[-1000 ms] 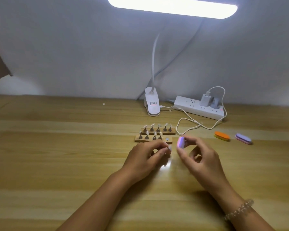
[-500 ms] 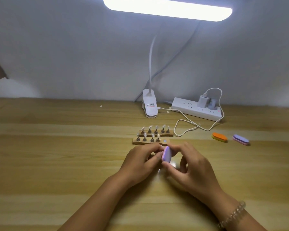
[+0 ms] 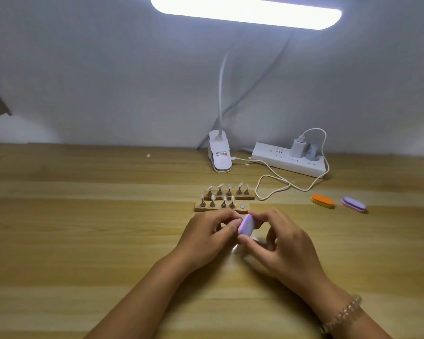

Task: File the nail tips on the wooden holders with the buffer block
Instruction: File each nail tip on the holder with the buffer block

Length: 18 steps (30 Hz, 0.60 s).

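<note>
Lilac buffer block (image 3: pixel 245 226): held on edge just above the worktop, directly in front of the near holder, between the two hands.
Right hand (image 3: pixel 287 245): pinches the buffer block, forefinger along its top end and thumb under its bottom end; the other fingers are curled loosely behind.
Left hand (image 3: pixel 206 236): fingers curled, thumb and forefinger tips brought together against the left face of the block; whether they pinch anything is hidden, so its grip cannot be told.
Hands, relation: close together, meeting at the block.
Near wooden holder (image 3: pixel 198 207): flat strip lying crosswise, its front edge partly covered by the fingers; it carries four upright pegs and one bare silvery disc (image 3: pixel 242 206) at its right end.
Far wooden holder (image 3: pixel 251 197): parallel to and just behind the near one, with five upright pegs.
Nail tips (image 3: pixel 220 185): small pale pieces, one on top of each peg in both rows.
Orange buffer (image 3: pixel 322 200): lies flat, well to the right of the holders.
Second lilac buffer (image 3: pixel 353 204): lies just right of the orange one, apart from it.
Lamp clamp (image 3: pixel 219 155): white, at the back edge; its neck rises to the lit lamp head (image 3: pixel 245 11).
Power strip (image 3: pixel 287 162): white, right of the clamp, with a charger plugged in.
White cable (image 3: pixel 274 184): loops between strip, clamp and far holder.
Bracelet (image 3: pixel 340 316): beaded, on the right wrist.
Worktop (image 3: pixel 83 228): pale wood grain.
</note>
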Motion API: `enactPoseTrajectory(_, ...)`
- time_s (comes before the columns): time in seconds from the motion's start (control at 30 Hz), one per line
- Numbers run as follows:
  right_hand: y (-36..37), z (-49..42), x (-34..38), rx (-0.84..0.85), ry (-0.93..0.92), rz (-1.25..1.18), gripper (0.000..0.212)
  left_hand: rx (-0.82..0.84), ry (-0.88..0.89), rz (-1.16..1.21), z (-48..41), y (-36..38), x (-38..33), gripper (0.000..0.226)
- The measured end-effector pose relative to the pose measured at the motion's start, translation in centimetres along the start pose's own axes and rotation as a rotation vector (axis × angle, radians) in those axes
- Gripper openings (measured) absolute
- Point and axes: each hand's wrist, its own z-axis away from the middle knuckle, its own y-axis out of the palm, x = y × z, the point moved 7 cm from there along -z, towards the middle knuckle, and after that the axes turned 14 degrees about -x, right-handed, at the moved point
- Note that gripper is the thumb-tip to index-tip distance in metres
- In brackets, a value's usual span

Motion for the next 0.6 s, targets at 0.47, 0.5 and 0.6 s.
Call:
enactPoseTrajectory(0.47,0.1,0.0,0.3,-0.021,-0.039,0.069,0.042,-0.043,-0.027,-0.007,-0.3,-0.4,0.1,0.019)
enactPoseTrajectory(0.5,0.0,0.0,0.3,-0.036,-0.030,0.064,0.042,-0.050,-0.035,0.000,-0.3,-0.5,0.2,0.018)
enactPoseTrajectory(0.6,0.1,0.1,0.5,-0.013,-0.073,0.075,0.045,-0.042,-0.024,-0.001,-0.2,-0.4,0.1,0.018)
